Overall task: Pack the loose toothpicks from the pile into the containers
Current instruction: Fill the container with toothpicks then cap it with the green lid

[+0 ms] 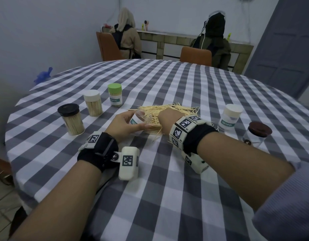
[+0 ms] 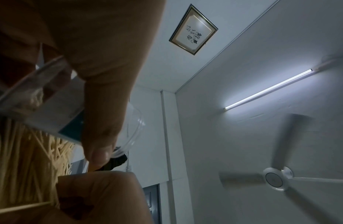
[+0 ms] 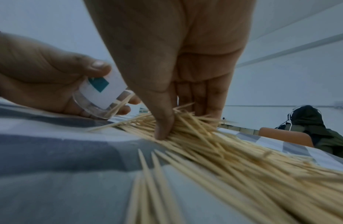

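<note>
A loose pile of toothpicks (image 1: 174, 110) lies mid-table on the checked cloth. My left hand (image 1: 127, 122) grips an open clear container (image 1: 141, 117) with a white and teal label, tilted on its side with its mouth toward the pile. The left wrist view shows this container (image 2: 42, 106) under my thumb, holding a few toothpicks. My right hand (image 1: 165, 119) reaches down into the pile just right of the container. In the right wrist view that right hand (image 3: 182, 121) pinches a bunch of toothpicks (image 3: 243, 159) between thumb and fingers, beside the container (image 3: 101, 94).
Three filled, capped containers stand at the left: black lid (image 1: 71, 119), white lid (image 1: 92, 102), green lid (image 1: 115, 97). At the right stand a white-lidded container (image 1: 231, 117) and a brown-lidded jar (image 1: 257, 133). Two people sit on chairs beyond the table's far edge.
</note>
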